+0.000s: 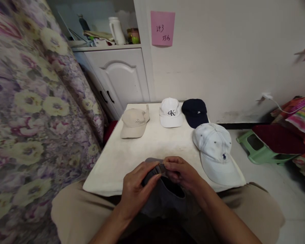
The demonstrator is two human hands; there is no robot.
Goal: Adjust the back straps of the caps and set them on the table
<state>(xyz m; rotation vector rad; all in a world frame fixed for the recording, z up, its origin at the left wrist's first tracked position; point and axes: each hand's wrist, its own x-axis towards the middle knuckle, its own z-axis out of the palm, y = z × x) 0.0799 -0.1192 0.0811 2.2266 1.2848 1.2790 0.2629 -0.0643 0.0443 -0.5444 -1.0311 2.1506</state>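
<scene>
The left hand (136, 184) grips the strap (160, 168) of the gray cap (167, 200), with thumb and index finger pinched on either side of the buckle area. The right hand (181, 169) pinches the strap's other side between thumb and fingers; its remaining fingers are curled. The hands are close together, with a narrow gap between the fingertips. The gray cap is located at the middle of the near edge of the table (109, 169), in front of the seated person's trousers (76, 206). Its dark opening is visible below the strap. Whether the cap also rests on the lap cannot be determined.

The pale blue cap (216, 152) lies along the right edge of the table, brim directed to the near right corner. The beige cap (134, 123) is positioned by the far left corner, brim toward the near edge. The white cap (170, 113) is set at the far edge, right of its middle, with lettering on the front panel. The navy cap (194, 110) is just beside it at the far right corner.

Beyond the far edge: a wall bearing a pink note (163, 28), and a white cabinet (119, 74) supporting a white pitcher (117, 31).
</scene>
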